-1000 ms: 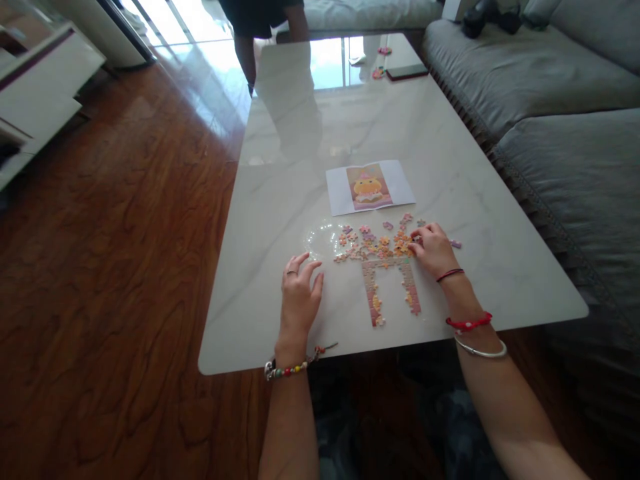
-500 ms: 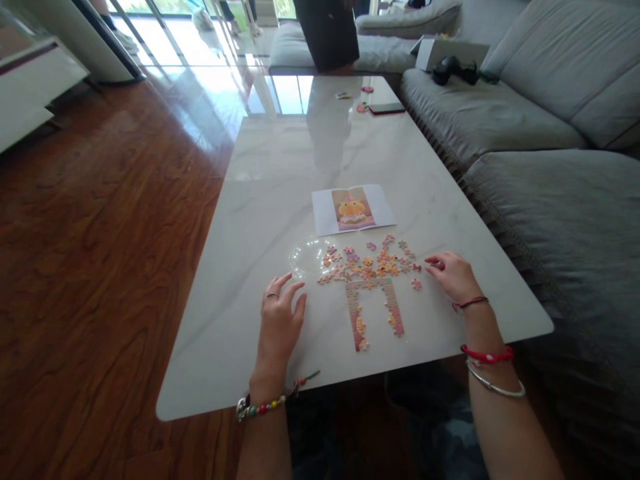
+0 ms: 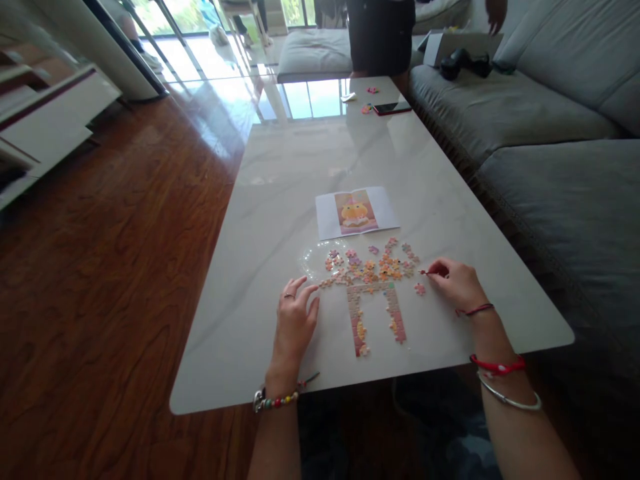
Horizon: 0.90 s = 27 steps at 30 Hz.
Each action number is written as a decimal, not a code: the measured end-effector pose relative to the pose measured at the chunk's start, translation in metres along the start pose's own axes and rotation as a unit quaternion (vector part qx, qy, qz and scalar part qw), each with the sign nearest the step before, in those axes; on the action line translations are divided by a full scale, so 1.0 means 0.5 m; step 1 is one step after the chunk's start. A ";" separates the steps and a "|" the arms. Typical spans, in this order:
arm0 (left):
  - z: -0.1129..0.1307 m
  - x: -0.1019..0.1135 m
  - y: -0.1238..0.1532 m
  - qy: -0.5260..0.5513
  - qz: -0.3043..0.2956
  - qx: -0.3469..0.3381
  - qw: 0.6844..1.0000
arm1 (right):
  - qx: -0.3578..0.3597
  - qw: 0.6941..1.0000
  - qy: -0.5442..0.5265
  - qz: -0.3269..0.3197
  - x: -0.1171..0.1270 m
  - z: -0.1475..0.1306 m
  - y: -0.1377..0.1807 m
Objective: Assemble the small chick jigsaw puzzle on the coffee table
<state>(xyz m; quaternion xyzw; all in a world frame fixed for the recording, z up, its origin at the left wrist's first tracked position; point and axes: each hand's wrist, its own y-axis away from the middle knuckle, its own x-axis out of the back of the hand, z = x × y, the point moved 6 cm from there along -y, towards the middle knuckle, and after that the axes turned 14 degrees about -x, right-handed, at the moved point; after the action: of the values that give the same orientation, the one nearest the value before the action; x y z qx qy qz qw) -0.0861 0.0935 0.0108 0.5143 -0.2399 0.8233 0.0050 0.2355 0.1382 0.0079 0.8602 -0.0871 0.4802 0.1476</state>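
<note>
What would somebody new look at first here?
Probably the colourful scatter of jigsaw pieces on the white marbled table, just beyond a three-sided puzzle border. Farther back lies a printed picture of a yellow character. The right grip pinches a small reddish piece beside the scatter.

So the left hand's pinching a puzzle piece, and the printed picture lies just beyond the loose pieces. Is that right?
Wrong hand: the head view shows the puzzle piece pinched in the right hand. The printed picture does lie just beyond the loose pieces.
</note>
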 end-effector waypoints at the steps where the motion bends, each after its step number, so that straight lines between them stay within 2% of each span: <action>1: 0.002 -0.001 0.000 0.000 -0.001 0.000 1.000 | -0.010 1.000 -0.017 -0.004 0.004 0.004 0.001; 4: 0.005 -0.003 -0.002 0.001 -0.002 0.000 1.000 | -0.021 0.995 -0.097 -0.030 0.011 0.012 0.001; 8: 0.005 -0.006 -0.002 0.004 -0.007 0.002 1.000 | -0.012 0.975 -0.188 -0.115 0.009 -0.001 0.014; 14: 0.025 -0.008 -0.007 0.017 -0.005 -0.011 1.000 | -0.024 0.934 -0.169 -0.314 -0.038 -0.053 0.091; 16: 0.039 -0.010 -0.010 0.024 -0.004 -0.017 1.000 | -0.031 0.920 -0.151 -0.360 -0.053 -0.065 0.118; 22: 0.089 -0.017 -0.011 0.060 -0.014 -0.058 0.996 | -0.017 0.884 -0.142 -0.445 -0.086 -0.077 0.162; 27: 0.161 -0.022 0.007 0.104 -0.012 -0.089 0.991 | 0.047 0.886 -0.083 -0.454 -0.100 -0.062 0.178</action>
<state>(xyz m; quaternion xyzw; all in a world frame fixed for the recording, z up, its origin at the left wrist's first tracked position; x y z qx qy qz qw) -0.0140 0.0610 0.0287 0.4263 -0.3040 0.8476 0.0859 0.1586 0.0652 -0.0042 0.8487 0.3233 0.2909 0.3010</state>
